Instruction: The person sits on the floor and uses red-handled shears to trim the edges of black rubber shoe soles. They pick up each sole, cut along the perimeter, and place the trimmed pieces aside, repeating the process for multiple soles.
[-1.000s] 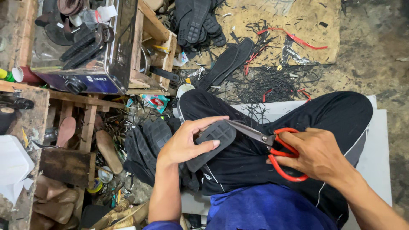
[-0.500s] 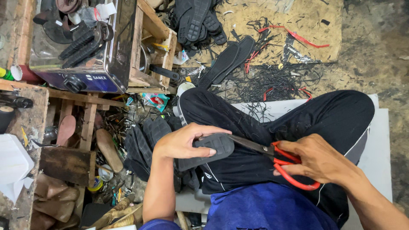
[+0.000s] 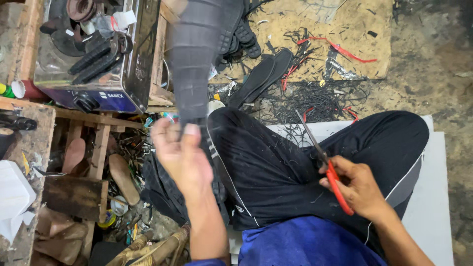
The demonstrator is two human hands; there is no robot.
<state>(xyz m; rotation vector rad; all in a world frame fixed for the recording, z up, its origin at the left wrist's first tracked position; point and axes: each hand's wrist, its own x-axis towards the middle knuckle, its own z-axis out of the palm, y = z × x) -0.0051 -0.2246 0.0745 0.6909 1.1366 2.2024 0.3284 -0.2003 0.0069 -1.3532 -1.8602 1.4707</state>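
Inspection step: left hand [image 3: 181,156] grasps raised dark rubber sole [image 3: 199,54] (blurred); right hand [image 3: 355,186] grips red-handled scissors [image 3: 322,160]; judged next, a steady re-trim.

We have lifted the dark sole [image 3: 202,59] with our left hand [image 3: 180,155] to the upper middle; our right hand [image 3: 357,187] has drawn the red-handled scissors [image 3: 325,165] away.
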